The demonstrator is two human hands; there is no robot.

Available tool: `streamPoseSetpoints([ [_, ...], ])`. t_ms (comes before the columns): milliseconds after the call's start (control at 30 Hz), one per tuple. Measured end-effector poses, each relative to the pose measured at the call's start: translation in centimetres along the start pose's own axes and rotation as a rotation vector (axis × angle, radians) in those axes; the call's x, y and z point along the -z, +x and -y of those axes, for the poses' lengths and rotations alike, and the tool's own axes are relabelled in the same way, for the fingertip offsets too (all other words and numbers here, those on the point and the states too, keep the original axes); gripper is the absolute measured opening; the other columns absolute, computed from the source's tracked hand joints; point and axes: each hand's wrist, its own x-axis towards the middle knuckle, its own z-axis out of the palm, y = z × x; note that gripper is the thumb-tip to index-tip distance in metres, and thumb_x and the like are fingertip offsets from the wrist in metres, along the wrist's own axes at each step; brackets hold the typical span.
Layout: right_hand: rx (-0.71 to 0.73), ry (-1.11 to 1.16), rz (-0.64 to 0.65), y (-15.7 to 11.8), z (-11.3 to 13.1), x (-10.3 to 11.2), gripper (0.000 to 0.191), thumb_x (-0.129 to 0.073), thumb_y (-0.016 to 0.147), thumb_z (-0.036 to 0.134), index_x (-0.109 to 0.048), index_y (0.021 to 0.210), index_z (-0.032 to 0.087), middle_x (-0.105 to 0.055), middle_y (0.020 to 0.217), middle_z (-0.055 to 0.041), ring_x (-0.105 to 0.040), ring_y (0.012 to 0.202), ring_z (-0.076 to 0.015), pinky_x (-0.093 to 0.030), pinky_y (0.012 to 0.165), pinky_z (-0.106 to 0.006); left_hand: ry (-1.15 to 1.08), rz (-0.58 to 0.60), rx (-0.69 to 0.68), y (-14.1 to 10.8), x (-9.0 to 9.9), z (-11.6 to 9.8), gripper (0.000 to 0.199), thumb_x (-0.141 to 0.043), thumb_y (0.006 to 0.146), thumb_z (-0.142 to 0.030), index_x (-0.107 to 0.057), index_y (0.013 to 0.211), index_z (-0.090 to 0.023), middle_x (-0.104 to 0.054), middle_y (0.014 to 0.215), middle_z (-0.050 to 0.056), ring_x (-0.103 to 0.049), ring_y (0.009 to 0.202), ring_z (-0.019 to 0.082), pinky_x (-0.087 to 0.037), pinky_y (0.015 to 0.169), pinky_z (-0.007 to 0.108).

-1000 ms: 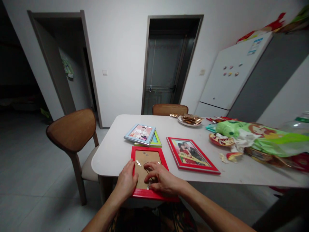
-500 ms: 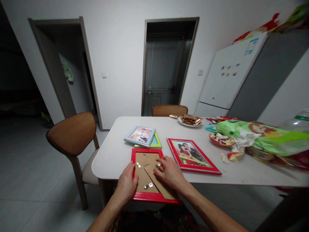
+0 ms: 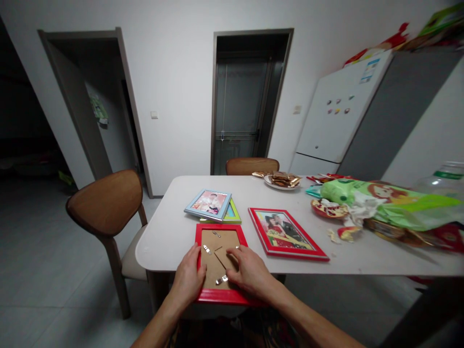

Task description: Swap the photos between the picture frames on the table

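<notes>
A red picture frame (image 3: 221, 296) lies face down at the table's near edge, its brown backing board (image 3: 213, 266) showing. Small metal clips (image 3: 221, 280) and a slanting cut line are on the board. My left hand (image 3: 189, 274) grips the frame's left side, thumb on the board. Curled over the right part of the backing is my right hand (image 3: 252, 271), thumb and fingertips against the board around its stand flap, most of which it hides. Just beyond are a blue picture frame (image 3: 209, 204) resting on a green one (image 3: 234, 212), and to the right another red photo frame (image 3: 288, 234).
On the white table (image 3: 163, 232) stands a plate of wrapped snacks (image 3: 282, 181). To the right are an opened pomegranate (image 3: 329, 209), peel pieces (image 3: 348, 234), crumpled tissue, a green bag (image 3: 398, 200) and a clear bottle (image 3: 447, 181). Wooden chairs (image 3: 107, 203) stand at the left and far side.
My right hand has shifted down and left over the backing. The stand flap's lower end, which overlapped the red border, no longer shows there. My left hand keeps its grip.
</notes>
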Motion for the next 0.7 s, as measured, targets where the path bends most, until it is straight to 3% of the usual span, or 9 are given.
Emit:
streamPoseSetpoints([
  [300,-0.026,0.040,-0.039,0.7,0.2,2.3,0.036,-0.055,0.060,0.026,-0.056,0.094,0.017,-0.059,0.091,-0.0071,-0.052,0.085,-0.0195,-0.038,0.073,-0.028,-0.128,0.020,0.100,0.4,0.7,-0.9,0.049,-0.049,0.070,-0.024,-0.042,0.117,-0.012,-0.051,0.119,0.012,-0.046,0.110,0.021,-0.033,0.094,0.034],
  [400,0.001,0.057,-0.081,0.7,1.0,2.6,0.036,-0.057,0.060,0.027,-0.056,0.094,0.017,-0.058,0.092,-0.0068,-0.052,0.086,-0.0192,-0.038,0.074,-0.028,-0.383,-0.003,0.092,0.8,0.8,-0.9,0.042,-0.049,0.070,-0.021,-0.046,0.111,-0.013,-0.055,0.113,0.011,-0.051,0.104,0.020,-0.037,0.090,0.032],
  [467,0.050,0.086,-0.110,0.7,1.6,2.5,0.037,-0.058,0.060,0.027,-0.055,0.097,0.018,-0.057,0.094,-0.0063,-0.051,0.088,-0.0187,-0.038,0.075,-0.027,-0.638,0.017,0.134,1.1,1.0,-0.7,0.037,-0.046,0.071,-0.021,-0.045,0.108,-0.013,-0.062,0.100,0.009,-0.058,0.091,0.018,-0.045,0.079,0.030],
  [567,0.109,0.143,-0.151,1.0,1.8,2.3,0.034,-0.054,0.067,0.028,-0.054,0.100,0.019,-0.056,0.095,-0.0059,-0.050,0.090,-0.0174,-0.038,0.078,-0.027,-0.861,-0.012,0.275,1.6,2.4,0.3,0.034,-0.046,0.072,-0.022,-0.044,0.105,-0.012,-0.065,0.072,0.003,-0.062,0.064,0.015,-0.048,0.057,0.025],
  [700,-0.019,0.055,-0.178,1.5,-0.6,1.9,0.035,-0.046,0.074,0.034,-0.054,0.103,0.016,-0.056,0.095,-0.0091,-0.052,0.088,-0.0186,-0.038,0.077,-0.028,-0.816,-0.164,0.410,2.1,5.6,3.2,0.030,-0.047,0.072,-0.019,-0.047,0.102,-0.014,-0.062,0.062,-0.001,-0.058,0.054,0.012,-0.044,0.049,0.021],
])
